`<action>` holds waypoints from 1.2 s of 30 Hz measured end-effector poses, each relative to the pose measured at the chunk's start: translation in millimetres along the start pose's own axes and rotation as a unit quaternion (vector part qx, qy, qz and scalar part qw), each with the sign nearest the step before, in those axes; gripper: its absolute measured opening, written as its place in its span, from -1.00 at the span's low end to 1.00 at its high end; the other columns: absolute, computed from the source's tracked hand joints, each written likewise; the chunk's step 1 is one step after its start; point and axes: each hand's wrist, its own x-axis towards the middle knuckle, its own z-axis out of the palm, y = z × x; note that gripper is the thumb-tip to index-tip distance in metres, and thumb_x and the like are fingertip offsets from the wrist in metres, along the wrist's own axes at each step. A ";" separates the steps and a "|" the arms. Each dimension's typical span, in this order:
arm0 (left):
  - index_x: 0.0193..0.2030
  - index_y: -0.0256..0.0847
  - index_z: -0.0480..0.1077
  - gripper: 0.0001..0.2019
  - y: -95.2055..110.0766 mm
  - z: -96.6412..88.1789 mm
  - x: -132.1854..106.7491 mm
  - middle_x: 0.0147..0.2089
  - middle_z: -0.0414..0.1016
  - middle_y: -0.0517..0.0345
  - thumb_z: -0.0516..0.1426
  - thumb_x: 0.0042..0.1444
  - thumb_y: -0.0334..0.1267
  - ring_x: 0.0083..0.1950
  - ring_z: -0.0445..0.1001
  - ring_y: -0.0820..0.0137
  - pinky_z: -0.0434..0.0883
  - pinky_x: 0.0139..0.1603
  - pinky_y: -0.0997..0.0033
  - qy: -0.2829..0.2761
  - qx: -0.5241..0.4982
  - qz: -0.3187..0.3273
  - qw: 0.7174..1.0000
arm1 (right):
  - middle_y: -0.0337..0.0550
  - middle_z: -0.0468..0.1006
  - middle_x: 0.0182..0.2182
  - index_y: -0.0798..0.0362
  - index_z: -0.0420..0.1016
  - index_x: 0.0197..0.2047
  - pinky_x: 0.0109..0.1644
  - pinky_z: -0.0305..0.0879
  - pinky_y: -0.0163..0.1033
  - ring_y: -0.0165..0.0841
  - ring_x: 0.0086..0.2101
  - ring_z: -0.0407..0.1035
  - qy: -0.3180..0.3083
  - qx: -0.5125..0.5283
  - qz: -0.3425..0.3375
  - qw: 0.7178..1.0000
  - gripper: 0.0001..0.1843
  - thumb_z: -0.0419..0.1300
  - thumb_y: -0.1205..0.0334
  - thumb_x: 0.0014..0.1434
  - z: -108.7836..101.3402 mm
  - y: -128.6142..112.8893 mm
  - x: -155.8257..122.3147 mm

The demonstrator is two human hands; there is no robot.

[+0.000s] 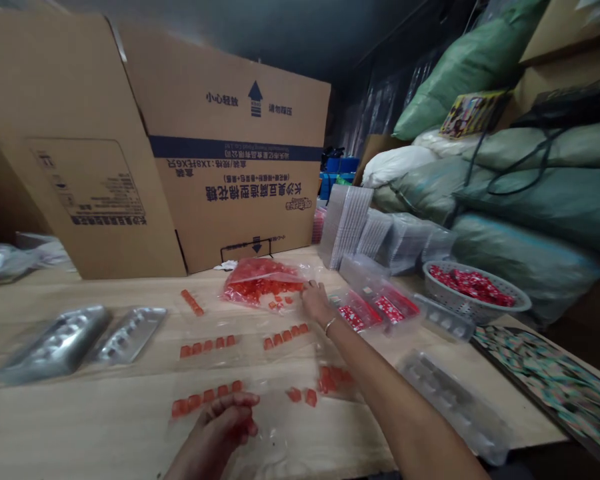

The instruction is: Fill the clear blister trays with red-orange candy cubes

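My right hand (316, 301) reaches far forward to the mouth of a clear plastic bag (260, 280) full of small orange-red candies; its fingers touch loose pieces at the bag's edge, and whether it grips any is unclear. My left hand (225, 420) rests near the table's front edge on a clear blister tray (280, 437), its curled fingers over red pieces, next to a row of orange candies (207, 398). Two more filled rows (207, 345) (286, 337) lie further back. A few loose candies (303, 396) sit between my arms.
A large open cardboard box (240, 153) stands behind the bag. Silver trays (80, 337) lie at left. At right are stacks of clear trays (350, 223), red-filled packs (380, 308), a white basket of red sweets (473, 287), an empty tray (455, 400) and piled sacks (530, 193).
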 end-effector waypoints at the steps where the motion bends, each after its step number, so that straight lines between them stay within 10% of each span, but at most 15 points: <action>1: -0.50 -0.21 0.58 -0.70 -0.6 -1.0 0.3 -0.65 0.43 0.23 0.43 -0.42 -0.12 -0.57 0.34 0.51 0.22 -0.52 0.53 0.004 0.005 0.003 1.000 | -0.08 0.47 -0.03 0.09 0.40 0.03 -0.07 0.43 -0.05 -0.27 -0.13 0.43 -0.009 0.002 0.016 1.000 -0.71 0.16 0.13 0.30 1.0 6.8 4.3; 6: -0.49 -0.22 0.54 -0.67 -5.9 -7.1 2.8 -0.61 0.45 0.27 0.46 -0.39 -0.12 -0.57 0.38 0.51 0.23 -0.54 0.54 0.064 0.032 0.046 0.996 | -0.09 0.49 -0.06 0.11 0.43 -0.03 -0.05 0.42 -0.04 -0.27 -0.13 0.43 -0.039 0.030 0.062 0.997 -0.76 0.17 0.18 0.29 4.7 9.1 -2.3; 12: -0.34 -0.21 0.54 -0.44 4.2 -0.8 15.5 -0.42 0.62 0.14 0.51 -0.56 -0.05 -0.34 0.57 0.38 0.45 -0.22 0.47 0.073 -0.063 -0.003 0.995 | -0.23 0.59 -0.28 0.04 0.58 -0.24 -0.08 0.37 -0.33 -0.40 -0.22 0.46 -0.088 0.156 -0.021 0.984 -0.82 0.27 0.47 0.08 -4.5 -72.0 -64.6; 16: -0.24 -0.20 0.50 -0.36 12.9 8.8 21.6 -0.39 0.63 0.13 0.50 -0.56 -0.03 -0.31 0.55 0.36 0.43 -0.26 0.45 0.037 -0.068 0.012 0.997 | -0.23 0.60 -0.27 0.03 0.59 -0.22 -0.10 0.35 -0.30 -0.36 -0.22 0.46 -0.115 0.389 -0.055 0.912 -0.75 0.33 0.44 -0.02 3.3 -113.1 -112.2; 23: 0.06 -0.14 0.38 -0.26 26.6 5.8 17.5 -0.27 0.61 0.17 0.44 -0.37 -0.25 -0.17 0.53 0.35 0.40 -0.05 0.38 -0.045 -0.053 -0.026 0.997 | -0.12 0.62 -0.22 0.04 0.59 -0.26 -0.04 0.37 -0.20 -0.30 -0.17 0.49 -0.074 0.574 0.019 0.815 -0.80 0.34 0.11 0.07 26.7 -106.3 -124.6; 31: -0.01 -0.16 0.41 -0.43 -8.1 -6.3 11.1 -0.31 0.56 0.19 0.31 -0.27 -0.25 -0.34 0.47 0.43 0.34 -0.35 0.50 -0.036 0.008 -0.061 0.997 | -0.13 0.67 -0.31 -0.06 0.63 -0.22 -0.08 0.36 -0.17 -0.31 -0.25 0.52 -0.015 0.449 -0.123 0.885 -0.80 0.21 0.06 0.24 24.7 -115.4 -149.9; 36: -0.08 -0.16 0.45 -0.47 -30.2 -22.9 13.5 -0.50 0.43 0.26 0.31 -0.24 -0.02 -0.60 0.29 0.45 0.15 -0.59 0.47 0.003 0.186 0.108 0.977 | -0.13 0.60 -0.38 0.01 0.61 -0.26 -0.27 0.36 -0.30 -0.36 -0.35 0.48 -0.126 0.391 -0.087 0.908 -0.69 0.12 0.02 0.30 1.9 -97.6 -158.9</action>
